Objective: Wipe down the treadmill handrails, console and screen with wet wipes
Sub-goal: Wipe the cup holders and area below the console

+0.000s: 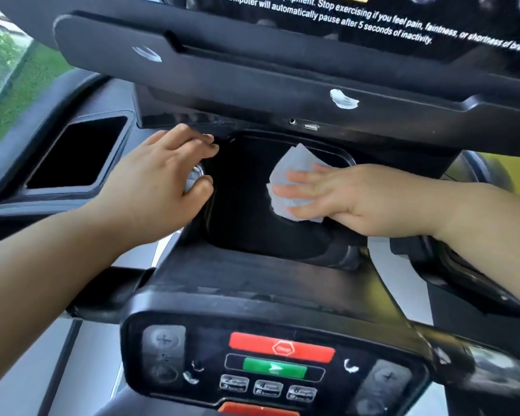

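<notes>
Console (252,280): black moulded body filling most of the view, running from the display housing at the top edge down to the keypad at the bottom edge.
Screen (433,13): along the console's top edge, dark with white safety text; only its lower part is in view.
Ledge (252,73): black shelf directly under the screen, overhanging the tray's far rim.
Centre tray (243,205): deep dark recess at the console's middle.
Side pocket (75,154): rectangular recess at the console's left edge, interior dark.
Control panel (204,340): at the console's near edge, blurred, its keys hard to read.
Left hand (162,178): on the tray's left rim near its far-left corner, fingers curled. A silvery rounded part shows between thumb and fingers; whether it is gripped cannot be told.
Right hand (351,196): reaches in over the tray's right rim, fingers straight and flat, pressing down on the wipe.
Wet wipe (291,166): pale crumpled sheet inside the tray, right of centre, partly covered by the right hand's fingers.
Stop button (282,346): red bar at the panel's centre.
Green button (274,368): just below the stop button.
White smears (343,99): on the ledge's front face; similar marks on the control panel.
Ports (311,127): two small sockets under the ledge, above the tray's far rim.
</notes>
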`<state>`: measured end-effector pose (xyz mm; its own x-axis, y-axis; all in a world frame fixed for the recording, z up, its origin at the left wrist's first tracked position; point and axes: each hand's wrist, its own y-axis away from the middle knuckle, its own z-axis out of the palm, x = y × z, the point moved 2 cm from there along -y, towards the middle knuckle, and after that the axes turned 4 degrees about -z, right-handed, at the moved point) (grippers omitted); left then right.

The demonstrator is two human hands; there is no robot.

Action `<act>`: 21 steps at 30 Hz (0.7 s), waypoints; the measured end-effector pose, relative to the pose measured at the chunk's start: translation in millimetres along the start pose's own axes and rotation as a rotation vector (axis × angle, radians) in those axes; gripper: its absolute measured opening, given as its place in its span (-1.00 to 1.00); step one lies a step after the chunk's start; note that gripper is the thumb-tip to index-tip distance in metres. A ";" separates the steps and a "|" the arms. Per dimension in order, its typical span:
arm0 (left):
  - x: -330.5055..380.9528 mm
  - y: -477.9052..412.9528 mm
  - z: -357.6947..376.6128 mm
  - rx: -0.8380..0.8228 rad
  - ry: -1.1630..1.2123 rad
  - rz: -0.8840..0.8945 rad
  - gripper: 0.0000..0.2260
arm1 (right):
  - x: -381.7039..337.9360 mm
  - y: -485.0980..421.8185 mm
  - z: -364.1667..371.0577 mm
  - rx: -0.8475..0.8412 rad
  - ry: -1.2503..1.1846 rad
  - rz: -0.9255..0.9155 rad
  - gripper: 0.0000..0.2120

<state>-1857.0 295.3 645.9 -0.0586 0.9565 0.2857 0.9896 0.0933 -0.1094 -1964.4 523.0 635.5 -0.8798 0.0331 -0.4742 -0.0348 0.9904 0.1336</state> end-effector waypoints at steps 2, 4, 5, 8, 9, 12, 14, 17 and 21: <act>0.6 0.4 -0.1 -0.010 0.000 -0.020 -0.51 | -6.2 1.9 1.0 0.003 -0.001 0.015 -0.53; 2.2 1.0 0.9 -0.025 -0.009 -0.027 -0.48 | -13.9 16.7 1.8 -0.022 -0.022 -0.007 -0.57; 3.5 1.2 0.0 -0.030 -0.023 -0.030 -0.47 | -16.1 23.5 1.1 -0.029 -0.016 -0.017 -0.59; 11.3 0.2 -2.7 -0.045 -0.074 -0.045 -0.45 | -11.4 28.5 -3.9 -0.002 0.015 0.060 -0.59; 14.0 -0.1 -2.9 -0.075 -0.088 -0.068 -0.46 | -10.3 26.7 -5.6 0.021 0.034 0.086 -0.60; 20.2 1.2 -1.8 -0.113 -0.153 -0.052 -0.47 | -12.6 26.9 -6.1 0.055 0.090 0.129 -0.61; 22.7 1.7 -0.3 -0.108 -0.178 -0.050 -0.53 | -16.6 32.2 -10.2 0.077 0.066 0.125 -0.66; 23.9 1.0 -0.9 -0.102 -0.164 -0.093 -0.55 | -17.4 29.5 -24.7 0.095 0.034 0.121 -0.78; 25.0 0.9 -0.8 -0.081 -0.153 -0.115 -0.54 | -9.7 18.0 -27.9 0.116 0.015 0.234 -0.87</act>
<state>-1857.5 319.1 653.7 -0.1852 0.9722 0.1435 0.9822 0.1879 -0.0052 -1969.8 536.8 666.7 -0.8647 0.2618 -0.4287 0.2241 0.9649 0.1371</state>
